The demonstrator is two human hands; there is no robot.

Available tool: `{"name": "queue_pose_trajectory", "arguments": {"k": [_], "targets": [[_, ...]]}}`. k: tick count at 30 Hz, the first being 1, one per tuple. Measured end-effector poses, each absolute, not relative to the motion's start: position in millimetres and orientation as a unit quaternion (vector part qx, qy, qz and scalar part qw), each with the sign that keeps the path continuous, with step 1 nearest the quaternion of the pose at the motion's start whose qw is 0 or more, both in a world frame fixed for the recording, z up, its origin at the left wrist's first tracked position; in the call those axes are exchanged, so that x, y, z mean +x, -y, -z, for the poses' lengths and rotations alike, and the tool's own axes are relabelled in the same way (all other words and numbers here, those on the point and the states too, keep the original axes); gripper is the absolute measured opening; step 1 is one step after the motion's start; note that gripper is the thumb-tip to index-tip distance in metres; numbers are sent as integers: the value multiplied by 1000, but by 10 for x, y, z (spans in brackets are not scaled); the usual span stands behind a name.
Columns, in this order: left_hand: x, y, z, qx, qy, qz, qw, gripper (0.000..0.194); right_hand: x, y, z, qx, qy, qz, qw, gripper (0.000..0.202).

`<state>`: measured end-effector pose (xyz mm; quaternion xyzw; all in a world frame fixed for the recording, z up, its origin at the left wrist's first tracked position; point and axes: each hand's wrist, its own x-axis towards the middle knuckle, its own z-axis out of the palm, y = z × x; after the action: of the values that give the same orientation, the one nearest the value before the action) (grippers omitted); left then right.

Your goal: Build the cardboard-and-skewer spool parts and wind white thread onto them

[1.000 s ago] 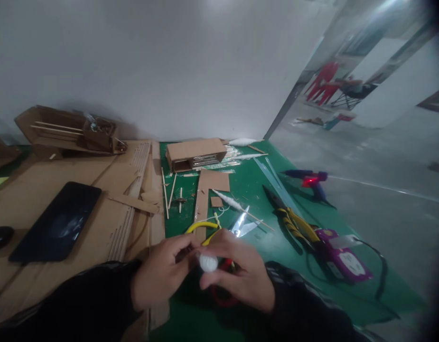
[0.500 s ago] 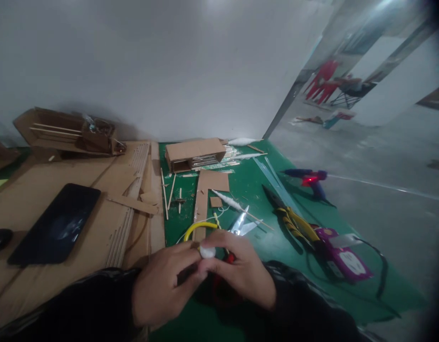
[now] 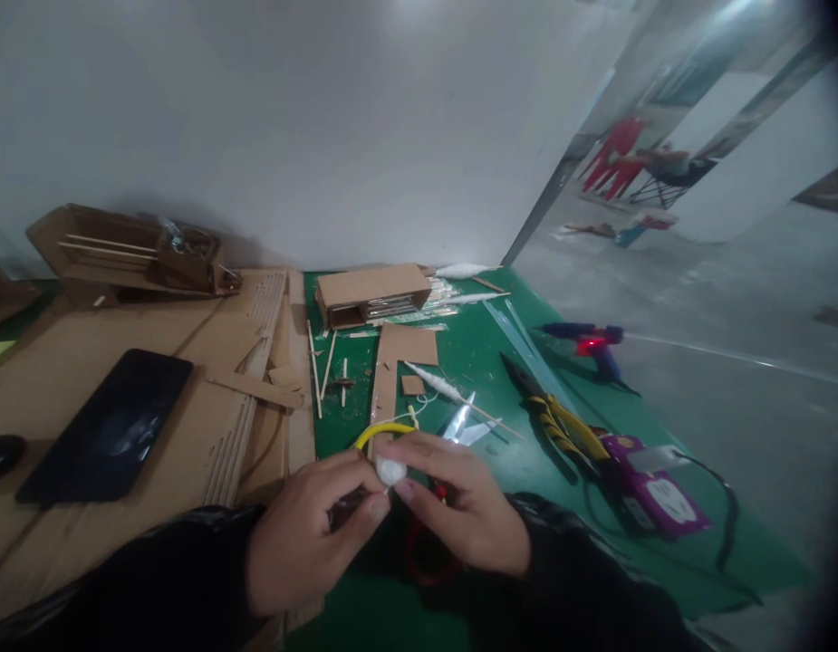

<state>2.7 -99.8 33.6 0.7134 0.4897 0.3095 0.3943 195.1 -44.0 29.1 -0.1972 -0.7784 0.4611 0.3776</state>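
A small white rounded bundle [image 3: 390, 470] is pinched between my two hands, above the near part of the green table. From the left, my left hand [image 3: 316, 525] grips its edge with curled fingers. My right hand [image 3: 463, 498] presses on it with thumb and forefinger. Whether the bundle is wound thread I cannot tell. Just beyond the fingers curves a yellow ring-like handle [image 3: 384, 429], partly hidden. Scissors [image 3: 459, 426] with red handles lie open under my right hand. Past them rests a stick wound with white thread [image 3: 438, 383].
Pliers [image 3: 558, 421], a purple box [image 3: 656, 498] with a cable and a blue glue gun [image 3: 595, 344] lie right. A cardboard box [image 3: 370, 290] stands at the back among thin sticks. Left are cardboard sheets [image 3: 215, 335], a black tablet [image 3: 110, 426] and a cardboard model [image 3: 120, 254].
The white bundle has shifted slightly left and up, turning in my fingers. My left thumb has moved away a little, so more of the bundle shows.
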Motion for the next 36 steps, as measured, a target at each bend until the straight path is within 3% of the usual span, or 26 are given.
{"name": "queue_pose_trajectory", "arguments": {"k": [12, 18, 28, 36], "targets": [[-8, 990, -360, 714, -516, -331, 337, 20, 1885, 464, -308, -235, 825, -403, 320, 27], [-22, 981, -357, 709, -529, -342, 318, 16, 1938, 527, -309, -241, 820, -401, 330, 30], [-21, 911, -274, 655, -506, -340, 447, 21, 1940, 528, -284, -152, 813, -428, 364, 48], [17, 939, -224, 680, -485, -330, 439, 18, 1933, 488, -278, -201, 792, -436, 378, 35]]}}
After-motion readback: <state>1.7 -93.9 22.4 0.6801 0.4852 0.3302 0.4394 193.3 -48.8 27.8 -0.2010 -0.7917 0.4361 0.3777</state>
